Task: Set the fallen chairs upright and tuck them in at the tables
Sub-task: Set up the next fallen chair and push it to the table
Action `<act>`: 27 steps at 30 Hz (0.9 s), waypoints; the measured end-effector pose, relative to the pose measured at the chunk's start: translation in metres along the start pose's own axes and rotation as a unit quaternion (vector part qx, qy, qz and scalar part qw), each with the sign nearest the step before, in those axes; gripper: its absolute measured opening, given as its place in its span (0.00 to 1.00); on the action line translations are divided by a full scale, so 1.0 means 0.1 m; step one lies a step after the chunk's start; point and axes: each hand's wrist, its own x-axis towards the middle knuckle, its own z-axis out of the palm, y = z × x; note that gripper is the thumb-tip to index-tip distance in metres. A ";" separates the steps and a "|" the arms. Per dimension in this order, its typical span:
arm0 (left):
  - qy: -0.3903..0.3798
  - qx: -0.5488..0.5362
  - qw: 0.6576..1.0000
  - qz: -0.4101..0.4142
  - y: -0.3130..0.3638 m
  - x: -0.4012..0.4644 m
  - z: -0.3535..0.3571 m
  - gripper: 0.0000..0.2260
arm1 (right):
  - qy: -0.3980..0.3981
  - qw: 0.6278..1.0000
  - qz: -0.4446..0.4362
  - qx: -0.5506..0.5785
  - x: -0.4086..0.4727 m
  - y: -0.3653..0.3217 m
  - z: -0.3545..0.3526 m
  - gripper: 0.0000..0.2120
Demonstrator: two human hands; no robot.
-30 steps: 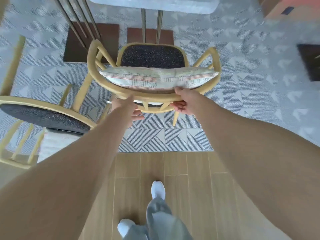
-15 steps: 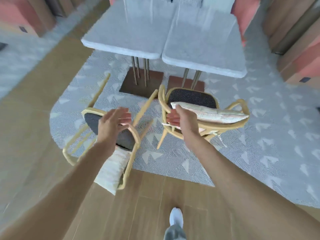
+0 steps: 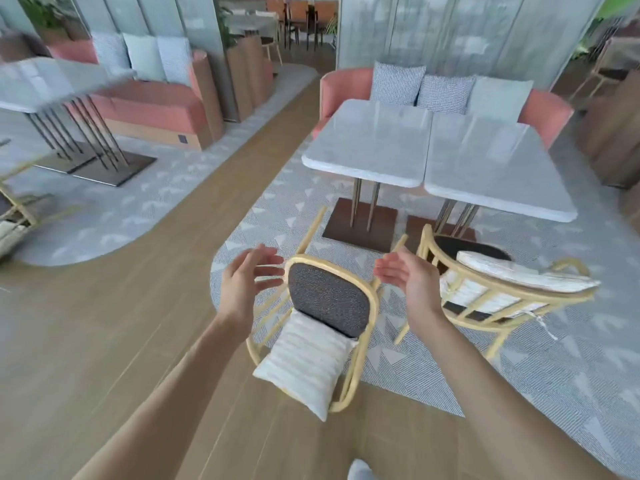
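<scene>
Both grips wide and empty, left hand [image 3: 247, 284] and right hand [image 3: 408, 280] flank the fallen chair [image 3: 327, 306]; its loose cushion [image 3: 304, 367] may slide off when lifted

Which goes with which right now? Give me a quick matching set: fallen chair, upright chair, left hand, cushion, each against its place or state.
Things:
1. fallen chair
2. upright chair
3. left hand
4. cushion

States:
A. open, holding nothing
B. lying tipped over, legs toward the tables
C. standing at the right table, not tucked in
D. on the wood floor against the fallen chair's seat

Pairs: 1-B, 2-C, 3-A, 4-D
</scene>
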 end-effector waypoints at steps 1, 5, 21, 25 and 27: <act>-0.004 0.003 1.000 -0.002 0.02 0.04 -0.08 0.11 | 0.000 1.000 -0.001 0.003 -0.02 0.01 0.09 0.16; -0.020 0.020 1.000 -0.010 0.04 0.32 -0.34 0.12 | 0.011 1.000 -0.006 0.005 0.06 0.14 0.46 0.15; -0.093 0.086 0.982 -0.140 -0.53 1.62 -1.25 0.12 | 0.130 0.988 0.079 0.030 0.34 1.14 1.57 0.15; -0.139 0.083 0.967 -0.199 -0.99 1.87 -1.26 0.12 | 0.204 0.973 0.104 0.014 0.22 1.43 1.59 0.14; -0.146 0.086 0.959 -0.227 -1.24 1.96 -1.32 0.11 | 0.235 0.964 0.121 0.006 0.14 1.57 1.60 0.13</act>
